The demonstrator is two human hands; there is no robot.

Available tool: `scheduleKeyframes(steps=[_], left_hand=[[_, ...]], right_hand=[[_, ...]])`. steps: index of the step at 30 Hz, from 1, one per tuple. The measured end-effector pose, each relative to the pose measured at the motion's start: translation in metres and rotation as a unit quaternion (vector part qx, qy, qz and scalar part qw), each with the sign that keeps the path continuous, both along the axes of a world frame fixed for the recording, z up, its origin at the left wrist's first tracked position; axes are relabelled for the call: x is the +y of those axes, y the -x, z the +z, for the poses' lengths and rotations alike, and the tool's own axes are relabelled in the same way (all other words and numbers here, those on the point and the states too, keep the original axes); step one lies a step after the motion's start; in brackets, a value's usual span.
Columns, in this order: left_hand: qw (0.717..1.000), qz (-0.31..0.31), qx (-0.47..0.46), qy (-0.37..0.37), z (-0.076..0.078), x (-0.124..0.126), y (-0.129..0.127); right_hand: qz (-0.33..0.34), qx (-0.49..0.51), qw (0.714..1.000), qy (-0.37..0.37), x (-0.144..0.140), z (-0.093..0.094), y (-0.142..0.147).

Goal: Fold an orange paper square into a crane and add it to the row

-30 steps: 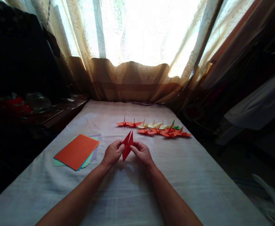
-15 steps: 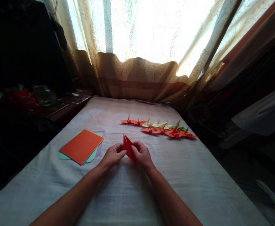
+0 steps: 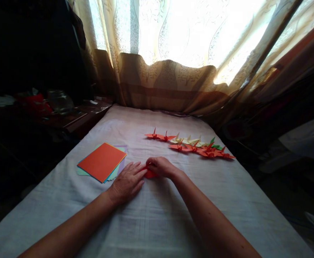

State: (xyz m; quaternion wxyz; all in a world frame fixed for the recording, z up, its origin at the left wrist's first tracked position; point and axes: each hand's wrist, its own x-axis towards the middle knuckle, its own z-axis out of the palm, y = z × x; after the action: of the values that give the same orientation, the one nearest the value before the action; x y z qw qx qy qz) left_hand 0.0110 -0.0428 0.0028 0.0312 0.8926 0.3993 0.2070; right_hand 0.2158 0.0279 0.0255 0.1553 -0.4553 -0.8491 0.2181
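1. Red folded paper (image 3: 149,174) lies flat on the pale cloth-covered table (image 3: 157,222), just below the middle of the frame, and most of it is hidden under our hands.
2. Our left hand (image 3: 127,182) rests palm down with the fingers stretched out and close together. Its fingertips press on the left edge of the red folded paper; it grips nothing.
3. Our right hand (image 3: 160,167) is curled over the top and right of the same paper, knuckles up, pressing it against the cloth. We cannot tell whether the fingers pinch the paper or only push on it.
4. Both forearms run in from the bottom edge of the frame and meet at the paper.
5. A stack of paper sheets (image 3: 102,166) lies left of centre, near our left hand but apart from it. An orange sheet is on top, with green and lilac edges showing beneath.
6. A row of finished paper cranes (image 3: 190,146) stretches right of centre, above our right hand. They are mostly orange-red, with a few cream ones and one green.
7. Patterned curtains (image 3: 173,82) fill the upper middle of the frame, lit brightly from behind.
8. A glass jar (image 3: 60,101) stands on a dark side surface at the left.
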Motion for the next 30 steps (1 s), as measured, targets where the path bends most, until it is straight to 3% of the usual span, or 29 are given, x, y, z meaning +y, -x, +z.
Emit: scheduleKeyframes(steps=[3,6,10,13,18,26,30], left_hand=[[0.998,-0.007,0.066,0.019,-0.009,0.001,-0.004],[0.996,-0.001,0.081,0.029,-0.012,0.004,-0.005],[0.996,0.000,0.085,0.000,-0.008,0.005,-0.008],[0.996,-0.018,0.084,-0.033,-0.004,0.009,-0.013],[0.995,-0.038,0.082,-0.039,-0.002,0.017,-0.020],[0.998,-0.034,-0.009,-0.046,0.003,0.023,-0.018],[0.997,-0.034,-0.011,-0.067,0.005,0.025,-0.018]], right_hand=[[0.001,-0.032,0.999,-0.010,0.005,0.002,-0.004],[-0.040,-0.047,0.997,-0.043,0.001,0.001,-0.011],[-0.089,0.001,0.985,-0.145,-0.025,-0.007,-0.017],[-0.033,0.035,0.982,-0.182,-0.047,-0.019,-0.018],[-0.052,0.063,0.980,-0.184,-0.061,-0.033,-0.019],[-0.062,0.090,0.978,-0.176,-0.063,-0.033,-0.020],[-0.067,0.080,0.978,-0.183,-0.065,-0.033,-0.018]])
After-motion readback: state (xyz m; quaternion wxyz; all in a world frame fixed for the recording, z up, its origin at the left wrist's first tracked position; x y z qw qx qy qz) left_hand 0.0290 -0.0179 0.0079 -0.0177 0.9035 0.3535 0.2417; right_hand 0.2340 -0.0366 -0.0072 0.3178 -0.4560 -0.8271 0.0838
